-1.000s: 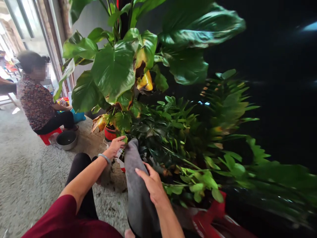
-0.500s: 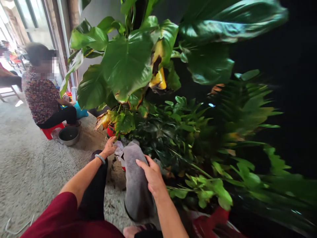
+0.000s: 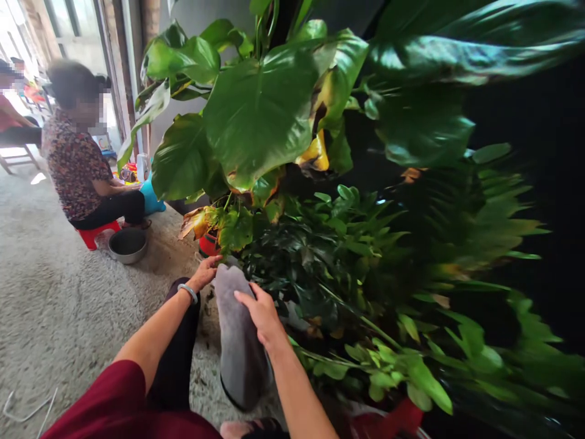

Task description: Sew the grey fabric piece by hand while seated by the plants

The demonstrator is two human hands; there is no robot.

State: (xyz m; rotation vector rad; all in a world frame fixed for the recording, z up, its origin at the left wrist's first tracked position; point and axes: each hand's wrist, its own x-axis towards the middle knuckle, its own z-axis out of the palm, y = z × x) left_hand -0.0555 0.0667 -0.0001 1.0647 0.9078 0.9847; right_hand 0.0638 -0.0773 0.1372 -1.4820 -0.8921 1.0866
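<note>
"At the right hand (image 3: 266,316), how are the fingers?"

"Clamped along the side of a long, soft-looking grey piece (image 3: 238,341), dark-edged below, beside a dark-clad leg (image 3: 177,347)."

"And the left hand (image 3: 205,274)?"

"By its far end; I can't tell if those fingers grip."

"Beyond?"

"Rough grey floor (image 3: 95,311), leafy plants (image 3: 260,116), someone (image 3: 73,164) seated on a red stool (image 3: 95,236)."
</note>
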